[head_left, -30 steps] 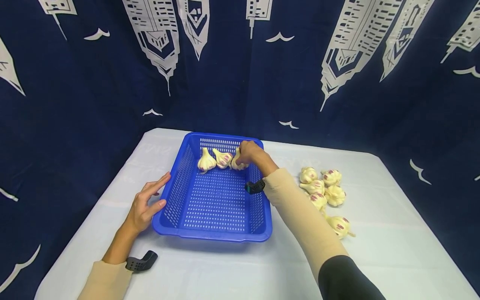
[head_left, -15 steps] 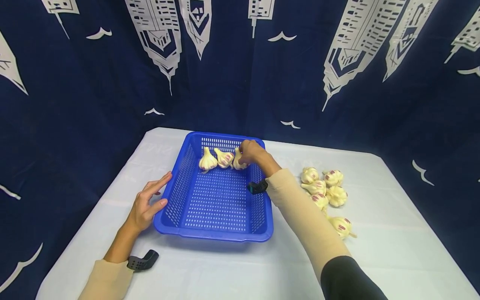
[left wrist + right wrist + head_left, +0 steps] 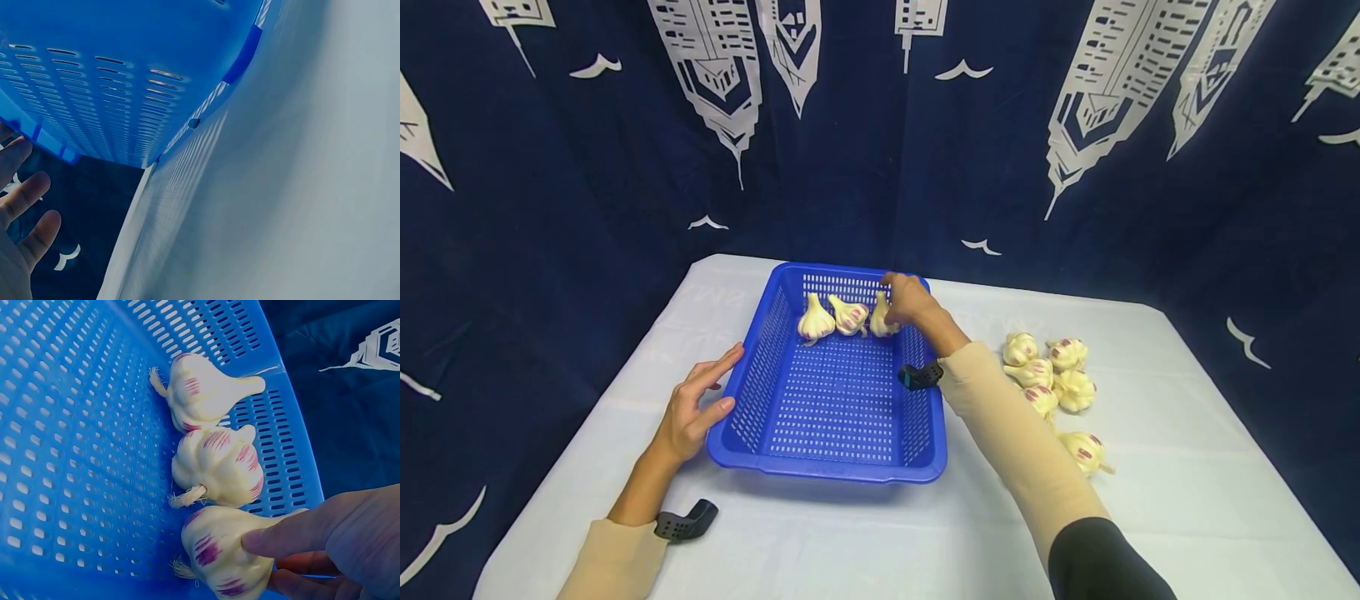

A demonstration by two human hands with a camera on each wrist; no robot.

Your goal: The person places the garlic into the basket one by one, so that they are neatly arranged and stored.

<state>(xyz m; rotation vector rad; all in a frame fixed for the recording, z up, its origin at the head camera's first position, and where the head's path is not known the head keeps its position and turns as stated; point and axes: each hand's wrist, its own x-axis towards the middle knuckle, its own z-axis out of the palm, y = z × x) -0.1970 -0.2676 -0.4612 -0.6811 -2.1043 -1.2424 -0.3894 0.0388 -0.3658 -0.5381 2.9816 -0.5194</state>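
A blue perforated plastic basket [image 3: 827,472] stands on the white-covered table. Along its far wall three cream garlic bulbs with purple streaks lie in a row. My right hand [image 3: 916,305] pinches the rightmost garlic bulb [image 3: 215,553], the thumb on its side and the fingers behind it, partly hidden. Left of that are the middle garlic bulb [image 3: 219,465] and the leftmost garlic bulb [image 3: 816,320], its stalk against the wall. My left hand [image 3: 687,414] rests at the basket's left rim with fingers spread and straight.
On the table right of the basket lies a loose pile of several garlic bulbs [image 3: 1037,375], one garlic bulb [image 3: 1084,452] nearer the front and partly behind my right sleeve. A dark blue printed cloth [image 3: 850,183] hangs behind the table.
My right hand has shifted slightly up and right, and the rightmost garlic bulb has moved a little with it. The left hand stays at the rim.
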